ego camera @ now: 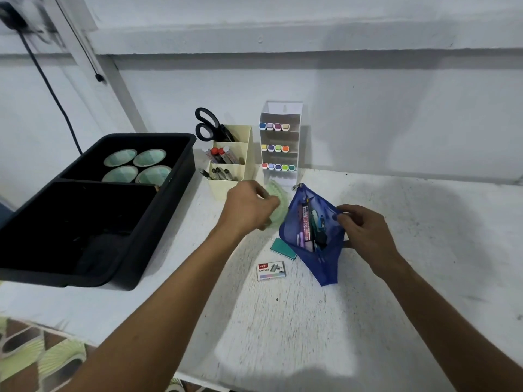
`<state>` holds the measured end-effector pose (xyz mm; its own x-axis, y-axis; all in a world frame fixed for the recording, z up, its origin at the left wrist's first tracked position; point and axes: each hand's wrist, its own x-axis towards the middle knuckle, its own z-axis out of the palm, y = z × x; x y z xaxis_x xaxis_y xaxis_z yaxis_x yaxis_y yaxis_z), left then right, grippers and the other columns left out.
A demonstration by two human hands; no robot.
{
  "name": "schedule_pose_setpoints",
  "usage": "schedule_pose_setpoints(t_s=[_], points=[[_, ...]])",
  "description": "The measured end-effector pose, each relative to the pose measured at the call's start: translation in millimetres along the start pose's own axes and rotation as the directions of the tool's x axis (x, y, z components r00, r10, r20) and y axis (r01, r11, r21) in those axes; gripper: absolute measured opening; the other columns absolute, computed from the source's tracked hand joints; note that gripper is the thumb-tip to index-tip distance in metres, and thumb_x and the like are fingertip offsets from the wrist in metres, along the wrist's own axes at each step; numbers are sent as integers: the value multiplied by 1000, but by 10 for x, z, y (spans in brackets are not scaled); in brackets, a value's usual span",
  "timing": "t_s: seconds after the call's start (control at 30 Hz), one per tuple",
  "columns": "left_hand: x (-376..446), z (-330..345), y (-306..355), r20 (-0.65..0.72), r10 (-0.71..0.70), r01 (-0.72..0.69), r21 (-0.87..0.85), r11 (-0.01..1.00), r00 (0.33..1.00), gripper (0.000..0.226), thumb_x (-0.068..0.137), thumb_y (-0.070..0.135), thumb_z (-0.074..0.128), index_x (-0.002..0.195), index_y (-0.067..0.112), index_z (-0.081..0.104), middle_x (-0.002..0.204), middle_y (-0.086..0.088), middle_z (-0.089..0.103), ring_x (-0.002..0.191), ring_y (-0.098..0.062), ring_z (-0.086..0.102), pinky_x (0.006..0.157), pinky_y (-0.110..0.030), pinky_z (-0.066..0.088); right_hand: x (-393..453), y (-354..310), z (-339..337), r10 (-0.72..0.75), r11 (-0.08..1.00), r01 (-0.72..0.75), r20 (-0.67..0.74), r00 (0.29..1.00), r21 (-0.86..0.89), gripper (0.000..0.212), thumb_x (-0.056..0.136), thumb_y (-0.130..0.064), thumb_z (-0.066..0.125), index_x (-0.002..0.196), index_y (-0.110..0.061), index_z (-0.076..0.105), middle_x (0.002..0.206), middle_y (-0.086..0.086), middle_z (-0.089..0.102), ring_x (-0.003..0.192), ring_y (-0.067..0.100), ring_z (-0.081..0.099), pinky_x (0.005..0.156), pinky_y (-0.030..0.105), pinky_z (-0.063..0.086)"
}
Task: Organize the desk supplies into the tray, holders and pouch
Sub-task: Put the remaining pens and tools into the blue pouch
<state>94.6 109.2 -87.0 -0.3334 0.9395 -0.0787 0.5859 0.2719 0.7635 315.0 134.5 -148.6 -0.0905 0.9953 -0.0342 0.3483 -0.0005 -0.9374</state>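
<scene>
Right hand [360, 230] pinches the blue pouch [314, 236] mouth open on the counter [396, 292]. Left hand [249, 205] grips a blurred green item [278, 205], touching the pouch's 9 o'clock edge. Pouch long axis 11-to-5; mouth at the left fingers' 3 o'clock.

Single head-worn view, wide-angle, looking forward and down onto the bench [368, 321] from close above. Faces the wall [368, 108] behind it; both forearms enter from the bottom edge.
</scene>
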Motion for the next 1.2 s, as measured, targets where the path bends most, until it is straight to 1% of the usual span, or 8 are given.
schedule_pose_setpoints(t_s=[0.3, 0.43, 0.6, 0.7, 0.8, 0.87, 1.1, 1.2], points=[[61, 539, 233, 255, -94, 116, -71, 991, 962, 15, 79, 7, 63, 87, -2, 71, 81, -19, 72, 71, -31, 72, 69, -46, 61, -14, -15, -4, -11, 1000, 11, -15, 1000, 1, 26, 95, -17, 52, 118, -13, 60, 108, 3, 63, 92, 21, 64, 73, 38, 60], [115, 636, 182, 177, -8, -20, 154, 988, 984, 18, 83, 13, 61, 96, 5, 70, 89, -10, 69, 77, -24, 66, 57, -28, 51, -4, 15, -30, -8, 1000, 8, -16, 1000, 10, 26, 95, -17, 52, 119, -12, 60, 108, 3, 63, 93, 21, 64, 72, 39, 60], [189, 552, 77, 49, 84, -93, 228, 969, 995, 27, 87, 25, 63, 106, 6, 69, 106, -11, 69, 94, -27, 64, 74, -32, 53, 20, 57, -35, -17, 1000, 18, -16, 1000, 25, 25, 94, -18, 53, 117, -13, 61, 104, 0, 64, 87, 9, 64, 62, 25, 59], [263, 497, -4, 84, 35, -47, 148, 988, 996, 45, 87, 30, 66, 127, 10, 59, 122, -8, 63, 107, -27, 61, 88, -34, 54, 37, 51, -18, -38, 999, 38, -16, 999, -8, 26, 93, -22, 54, 117, -14, 62, 106, 0, 64, 88, 10, 64, 66, 24, 59], [294, 496, -62, 209, 9, -10, 3, 1000, 978, 28, 86, 23, 66, 111, 10, 68, 108, -8, 71, 94, -26, 67, 83, -42, 58, 66, -26, 14, -72, 997, 71, -10, 997, -24, 23, 94, -27, 52, 111, -16, 64, 105, -2, 66, 93, 14, 63, 78, 30, 57], [285, 493, -43, 215, 6, 21, -126, 992, 977, 21, 87, 16, 67, 106, 10, 69, 97, -9, 72, 89, -27, 69, 77, -42, 60, 117, -108, 49, -75, 997, 75, 26, 997, 27, 22, 97, -28, 48, 105, -18, 66, 98, 0, 68, 88, 14, 64, 73, 28, 57], [355, 470, 84, 250, -62, 158, -383, 910, 966, 26, 96, 18, 55, 120, 11, 56, 94, -11, 69, 74, -22, 68, 59, -29, 59, 485, -159, 110, -86, 995, 79, 146, 986, 54, 24, 91, -14, 58, 115, -17, 61, 94, 7, 69, 82, 19, 64, 68, 28, 54], [423, 463, 90, 274, -71, 184, -413, 892, 959, 25, 100, 17, 47, 121, 7, 55, 78, -7, 67, 67, -21, 64, 68, -36, 58, 658, -165, 128, -123, 992, 121, 139, 983, 18, 27, 89, -15, 62, 115, -16, 63, 99, 2, 67, 83, 17, 61, 65, 20, 50]])
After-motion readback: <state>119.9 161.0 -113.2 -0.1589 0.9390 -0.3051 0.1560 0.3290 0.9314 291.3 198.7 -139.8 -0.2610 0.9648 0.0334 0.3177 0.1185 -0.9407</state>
